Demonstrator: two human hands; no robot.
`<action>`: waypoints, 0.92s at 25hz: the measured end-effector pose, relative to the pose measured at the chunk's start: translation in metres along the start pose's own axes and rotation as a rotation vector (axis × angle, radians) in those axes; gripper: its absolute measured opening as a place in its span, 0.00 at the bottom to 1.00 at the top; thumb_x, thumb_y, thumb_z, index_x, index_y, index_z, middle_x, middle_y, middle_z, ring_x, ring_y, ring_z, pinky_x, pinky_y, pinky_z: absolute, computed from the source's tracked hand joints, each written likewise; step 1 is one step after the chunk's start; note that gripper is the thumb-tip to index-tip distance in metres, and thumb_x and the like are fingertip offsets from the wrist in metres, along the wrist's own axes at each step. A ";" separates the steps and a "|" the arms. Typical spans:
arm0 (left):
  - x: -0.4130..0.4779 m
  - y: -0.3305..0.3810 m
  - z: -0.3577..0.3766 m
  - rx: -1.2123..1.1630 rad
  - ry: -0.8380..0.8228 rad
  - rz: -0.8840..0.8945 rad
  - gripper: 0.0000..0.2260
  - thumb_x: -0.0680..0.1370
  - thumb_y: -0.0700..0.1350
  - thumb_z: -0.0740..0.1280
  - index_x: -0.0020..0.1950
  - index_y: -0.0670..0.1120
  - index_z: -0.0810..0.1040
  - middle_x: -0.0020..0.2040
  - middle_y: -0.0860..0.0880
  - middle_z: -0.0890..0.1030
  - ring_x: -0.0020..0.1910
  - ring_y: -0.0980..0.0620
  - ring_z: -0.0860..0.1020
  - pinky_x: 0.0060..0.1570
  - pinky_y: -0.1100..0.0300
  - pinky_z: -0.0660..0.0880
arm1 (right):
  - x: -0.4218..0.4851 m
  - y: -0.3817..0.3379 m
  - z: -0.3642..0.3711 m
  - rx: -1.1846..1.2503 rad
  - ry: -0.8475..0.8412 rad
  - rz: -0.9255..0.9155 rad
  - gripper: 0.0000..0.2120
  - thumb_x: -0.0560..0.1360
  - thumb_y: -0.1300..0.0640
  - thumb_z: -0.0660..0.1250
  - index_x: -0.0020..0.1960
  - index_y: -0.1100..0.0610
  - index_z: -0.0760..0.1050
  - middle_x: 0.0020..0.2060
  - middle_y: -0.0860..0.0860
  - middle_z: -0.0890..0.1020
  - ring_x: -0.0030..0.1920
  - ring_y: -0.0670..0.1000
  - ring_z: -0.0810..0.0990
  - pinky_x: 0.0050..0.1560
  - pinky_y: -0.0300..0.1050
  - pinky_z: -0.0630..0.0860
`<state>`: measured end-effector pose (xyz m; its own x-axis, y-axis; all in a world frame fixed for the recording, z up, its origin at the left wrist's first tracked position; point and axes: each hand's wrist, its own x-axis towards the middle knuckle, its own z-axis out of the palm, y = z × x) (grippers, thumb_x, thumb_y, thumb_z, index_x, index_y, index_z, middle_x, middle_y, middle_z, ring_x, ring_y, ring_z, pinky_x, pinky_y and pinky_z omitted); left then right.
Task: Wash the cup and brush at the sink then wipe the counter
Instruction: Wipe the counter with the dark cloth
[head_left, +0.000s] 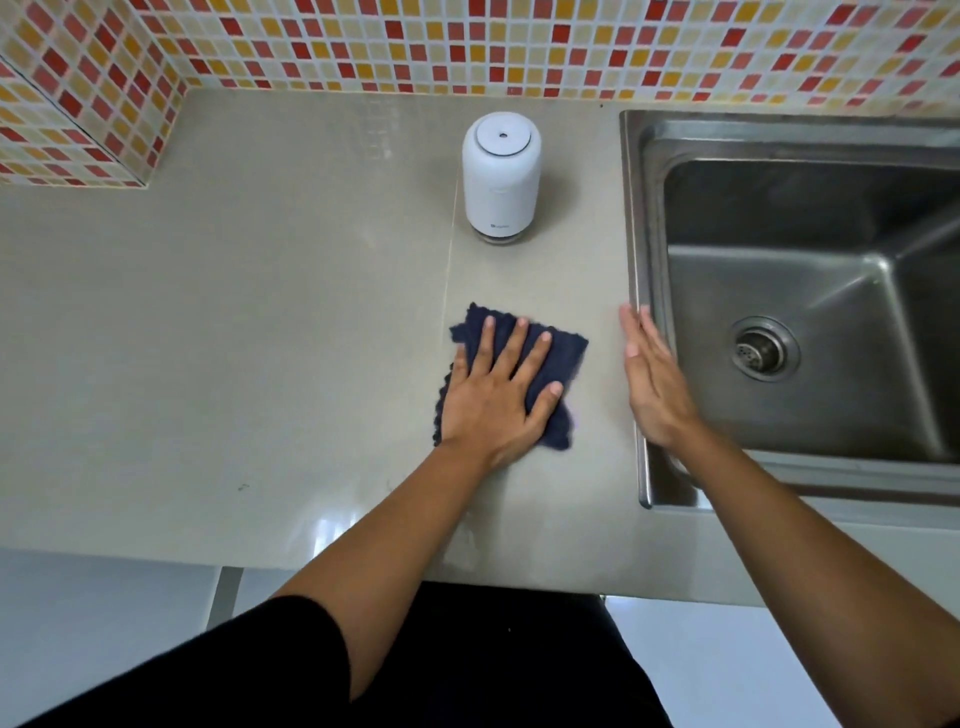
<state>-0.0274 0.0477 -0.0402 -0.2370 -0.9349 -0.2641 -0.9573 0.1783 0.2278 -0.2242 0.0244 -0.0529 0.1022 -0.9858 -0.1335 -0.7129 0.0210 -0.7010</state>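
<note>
A dark blue cloth (563, 358) lies flat on the grey counter (260, 312), just left of the sink. My left hand (498, 395) presses on the cloth with its fingers spread straight. My right hand (654, 384) is held edge-on with straight fingers beside the steel rim of the sink (636, 249), holding nothing. The sink basin (810, 291) has a round drain (761, 351) and nothing else in it that I can see. No cup or brush is in view.
A white cylindrical dispenser (501, 179) stands on the counter behind the cloth. A mosaic-tiled wall (467, 47) runs along the back and juts out at the far left. The counter's front edge (363, 564) is near my body.
</note>
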 end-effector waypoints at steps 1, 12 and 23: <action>0.002 0.011 0.003 0.007 -0.013 0.066 0.27 0.79 0.62 0.44 0.77 0.57 0.43 0.78 0.53 0.43 0.76 0.47 0.37 0.74 0.42 0.43 | -0.003 -0.002 -0.005 0.075 -0.029 0.024 0.30 0.76 0.42 0.39 0.75 0.51 0.50 0.76 0.49 0.52 0.72 0.40 0.47 0.68 0.29 0.43; -0.073 -0.040 0.018 0.113 0.148 0.248 0.23 0.81 0.60 0.44 0.73 0.56 0.62 0.74 0.53 0.65 0.75 0.48 0.57 0.70 0.49 0.61 | 0.001 -0.004 -0.035 0.145 -0.230 0.163 0.35 0.70 0.30 0.37 0.74 0.40 0.48 0.75 0.41 0.54 0.75 0.47 0.49 0.70 0.43 0.43; -0.128 -0.024 0.037 0.144 0.202 0.289 0.24 0.82 0.57 0.44 0.70 0.51 0.70 0.70 0.50 0.72 0.70 0.47 0.67 0.67 0.51 0.65 | -0.021 -0.004 -0.018 -0.309 -0.213 -0.034 0.26 0.81 0.50 0.43 0.76 0.54 0.39 0.76 0.48 0.41 0.74 0.46 0.38 0.73 0.48 0.37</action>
<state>0.0194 0.1742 -0.0465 -0.4771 -0.8787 -0.0144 -0.8725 0.4716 0.1279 -0.2360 0.0417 -0.0351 0.2479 -0.9277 -0.2793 -0.8791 -0.0943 -0.4672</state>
